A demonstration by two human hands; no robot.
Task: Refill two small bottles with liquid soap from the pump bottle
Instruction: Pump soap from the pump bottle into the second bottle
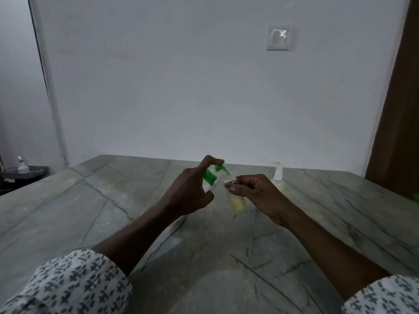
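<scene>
White plastic pump bottle (209,179) with green collar and green pump head, tipped toward the right, gripped in the left hand (190,193). Fingers are curled round the body and the index finger is bent over the top of the pump head. The spout points down at the mouth of a small clear bottle (238,201) with pale yellow soap in its lower part. The right hand (256,193) pinches that one near the neck, thumb in front, fingers curled behind. Both sit over the middle of the grey veined stone worktop (113,200) — can't tell if the small bottle's base touches it. A second small bottle (277,177), white-topped with pale yellowish contents, stands on the worktop just behind the right hand.

Risks, judged from here:
- The mouth is narrow, and the spout-to-mouth gap is blurred. A hard press could send soap past the rim onto fingers or worktop.
- The same hand holds and pumps, so pressing could swing the spout off the mouth.
- Soap on the right fingers would make the pinch at the neck slippery — the bottle could slide or tip and spill.
- One pump too many would overflow the bottle.
- The right hand is close to the second small bottle, so a careless pull-back could knock it over.
</scene>
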